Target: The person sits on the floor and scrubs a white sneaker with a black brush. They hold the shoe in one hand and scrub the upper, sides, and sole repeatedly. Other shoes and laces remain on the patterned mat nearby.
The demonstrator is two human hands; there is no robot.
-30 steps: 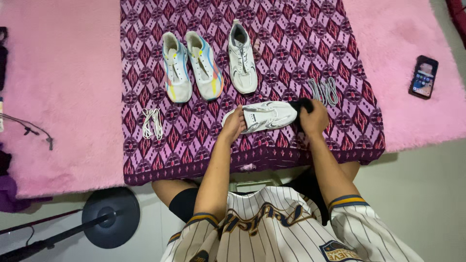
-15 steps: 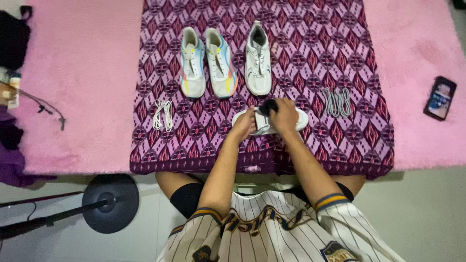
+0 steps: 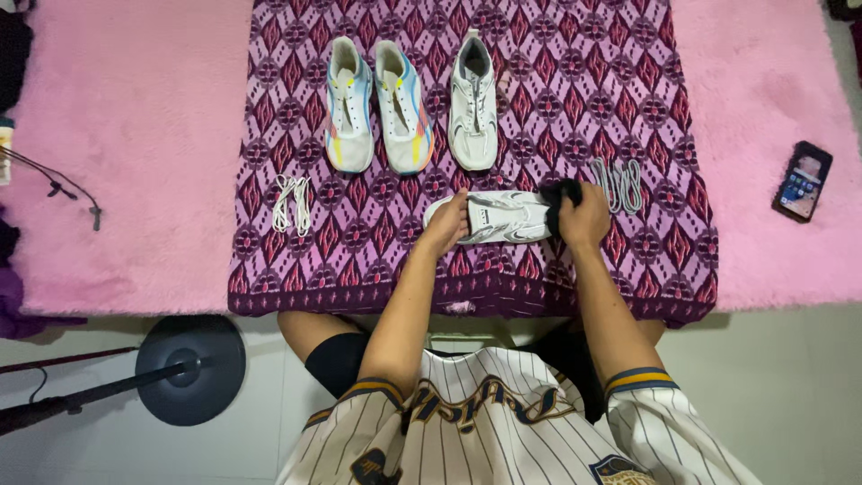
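The left hand grips the white sneaker lying near-centre on the patterned cloth; the right hand pinches a black rag. Hard rubbing could slide the sneaker loose.

Both forearms stretch forward, elbows bent near the torso. The left hand curls with fingers gripping downward. The right hand sits level with it, well apart, fingers closed in a grasp.

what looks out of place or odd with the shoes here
All the shoes are unlaced: white laces and grey laces lie loose on the patterned cloth. One white sneaker lies on its side between both hands, unlike its upright mate.
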